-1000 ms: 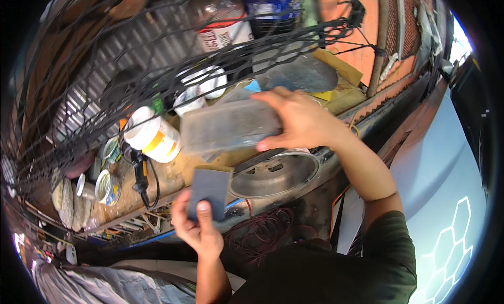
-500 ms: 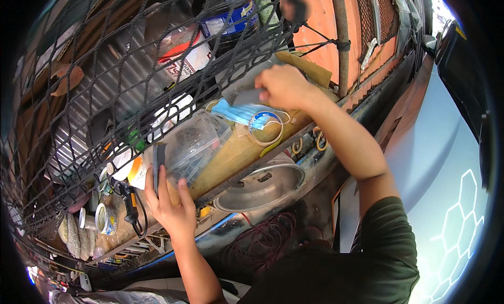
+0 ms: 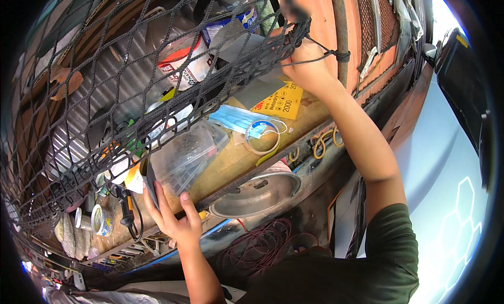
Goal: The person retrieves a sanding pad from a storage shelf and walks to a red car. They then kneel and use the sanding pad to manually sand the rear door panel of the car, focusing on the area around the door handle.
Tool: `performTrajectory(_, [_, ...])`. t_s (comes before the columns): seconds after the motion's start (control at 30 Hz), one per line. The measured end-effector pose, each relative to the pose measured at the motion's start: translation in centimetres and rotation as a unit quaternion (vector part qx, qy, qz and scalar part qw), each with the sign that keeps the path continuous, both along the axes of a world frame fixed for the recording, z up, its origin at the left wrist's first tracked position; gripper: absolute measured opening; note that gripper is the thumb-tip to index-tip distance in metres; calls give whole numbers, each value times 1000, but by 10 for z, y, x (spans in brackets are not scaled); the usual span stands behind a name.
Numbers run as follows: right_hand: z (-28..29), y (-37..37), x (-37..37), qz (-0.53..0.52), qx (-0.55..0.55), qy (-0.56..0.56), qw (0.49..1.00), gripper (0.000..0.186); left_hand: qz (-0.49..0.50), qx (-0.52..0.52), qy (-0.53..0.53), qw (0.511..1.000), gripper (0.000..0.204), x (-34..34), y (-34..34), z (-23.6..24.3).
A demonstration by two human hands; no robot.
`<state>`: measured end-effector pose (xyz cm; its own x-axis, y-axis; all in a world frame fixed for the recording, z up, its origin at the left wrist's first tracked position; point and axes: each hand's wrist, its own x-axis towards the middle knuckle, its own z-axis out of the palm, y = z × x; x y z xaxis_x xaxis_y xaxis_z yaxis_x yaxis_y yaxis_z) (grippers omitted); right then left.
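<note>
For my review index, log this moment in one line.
left hand: holds dark sheet | right hand: at pale grey sheet, grip hidden by netting | bench: blue mask, tape roll, clear plastic box

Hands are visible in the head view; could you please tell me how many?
2: the left hand touches a dark grey flat piece beside the white tub; the right hand is higher, partly behind the black net.

"How is the left hand (image 3: 178,222) set?"

"Fingers stretched forward, thumb spread apart from them. The left forearm (image 3: 198,270) comes up from below, nearly upright."

"And the other side?"

"The right arm (image 3: 362,138) reaches farther forward, bent at the elbow. The right hand (image 3: 310,62) is well apart from the left, fingertips mostly hidden."
</note>
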<state>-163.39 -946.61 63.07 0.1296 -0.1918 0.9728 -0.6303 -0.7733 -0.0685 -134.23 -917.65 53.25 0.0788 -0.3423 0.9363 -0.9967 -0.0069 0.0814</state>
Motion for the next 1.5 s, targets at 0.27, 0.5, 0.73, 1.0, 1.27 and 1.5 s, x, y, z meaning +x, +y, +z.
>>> performTrajectory(0.27, [-33, 29, 30, 86, -37, 176, 980, 26, 22, 8, -44, 999, 54, 1, 38, -22])
performTrajectory(0.5, [-32, 21, 30, 226, 151, 110, 956, 28, 33, 30, 6, 999, 56, 8, 57, -33])
performTrajectory(0.73, [-18, 13, 60, 280, 184, 404, 851, 26, 49, 32, 52, 997, 58, 8, 63, -47])
performTrajectory(1.0, [-3, -19, 97, 11, 113, 414, 903, 32, 62, 33, 29, 997, 59, 8, 78, -43])
performTrajectory(1.27, [-22, 10, 110, 209, 192, 437, 854, 26, 83, 36, 62, 994, 59, 18, 91, -42])
performTrajectory(1.5, [-38, 0, 127, 137, 142, 411, 890, 25, 98, 50, 45, 993, 59, 23, 99, -51])
